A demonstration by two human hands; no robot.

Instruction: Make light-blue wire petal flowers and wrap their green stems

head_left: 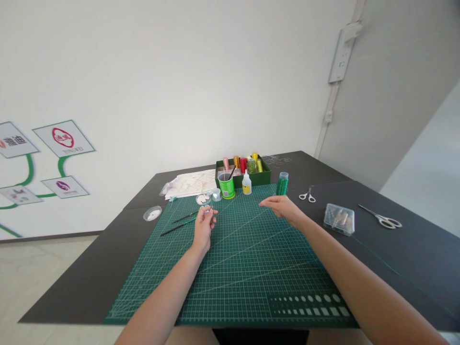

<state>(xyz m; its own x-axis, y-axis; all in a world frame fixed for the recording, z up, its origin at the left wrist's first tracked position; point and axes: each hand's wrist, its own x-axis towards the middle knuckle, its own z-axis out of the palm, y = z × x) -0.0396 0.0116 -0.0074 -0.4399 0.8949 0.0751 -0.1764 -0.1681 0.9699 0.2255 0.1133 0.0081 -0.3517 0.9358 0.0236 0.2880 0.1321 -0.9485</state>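
Note:
My left hand [203, 227] is raised over the cutting mat [244, 268], thumb and fingers pinched on a thin green stem-like piece [212, 202] that points upward. To the right, my right hand [282, 209] is closed in a pinch, its fingertips toward the left hand; anything between them is too fine to make out. Just behind it stands a spool of green thread [282, 184]. Two slim dark brushes [176, 231] lie on the mat left of my left hand. A small dish of white pieces [203, 199] sits behind that hand.
At the back stand a green box of thread spools [264, 178], a green can with tools [227, 188] and a glue bottle [246, 184]. Small scissors [308, 196], a clear plastic case [339, 219] and larger scissors [384, 219] lie right. Another dish [153, 213] lies left.

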